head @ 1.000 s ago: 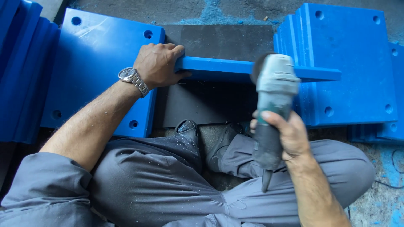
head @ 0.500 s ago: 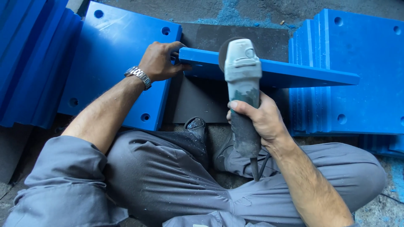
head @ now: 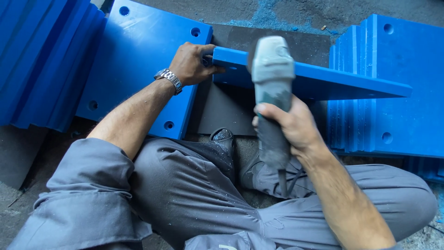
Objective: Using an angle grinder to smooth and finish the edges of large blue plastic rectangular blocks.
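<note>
My left hand [head: 189, 62], a metal watch on its wrist, grips the left end of a thick blue plastic plate [head: 319, 78] that stands on edge across a dark mat [head: 222, 111]. My right hand [head: 291, 125] is wrapped around the body of a grey angle grinder [head: 270, 92]. The grinder's head sits over the plate's top edge near its left end. The disc is hidden behind the head. My crossed legs in grey trousers [head: 194, 194] lie below.
A flat blue plate with corner holes [head: 138, 60] lies at left beside a leaning stack of blue plates [head: 37, 60]. More stacked blue plates [head: 397, 92] stand at right. Blue dust [head: 268, 18] covers the concrete floor behind. A power cord [head: 289, 180] trails from the grinder.
The grinder has travelled left along the plate's top edge, from near its middle toward the end that my left hand holds. The left hand keeps its grip.
</note>
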